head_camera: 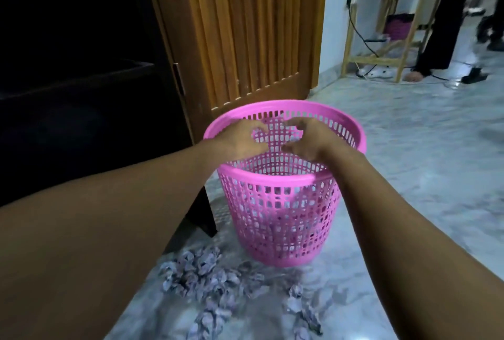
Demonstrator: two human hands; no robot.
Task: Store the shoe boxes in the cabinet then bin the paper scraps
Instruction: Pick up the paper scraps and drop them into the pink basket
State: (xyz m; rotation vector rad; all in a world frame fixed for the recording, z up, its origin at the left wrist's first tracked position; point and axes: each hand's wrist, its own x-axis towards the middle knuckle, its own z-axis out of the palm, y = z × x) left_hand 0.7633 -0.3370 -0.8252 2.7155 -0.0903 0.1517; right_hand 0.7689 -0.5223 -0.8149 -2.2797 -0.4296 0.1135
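The left hand (240,140) and right hand (308,141) hovered loosely curled, seemingly empty, over the basket (281,217); nudging its rim could tip it onto the scraps (196,277) below.

No readable text or numbers, none on pink basket (283,177).

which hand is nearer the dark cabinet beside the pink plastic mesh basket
Left. The left hand hovers above the rim of the pink plastic mesh basket on the side next to the dark cabinet; the right hand is above its opening, farther away.
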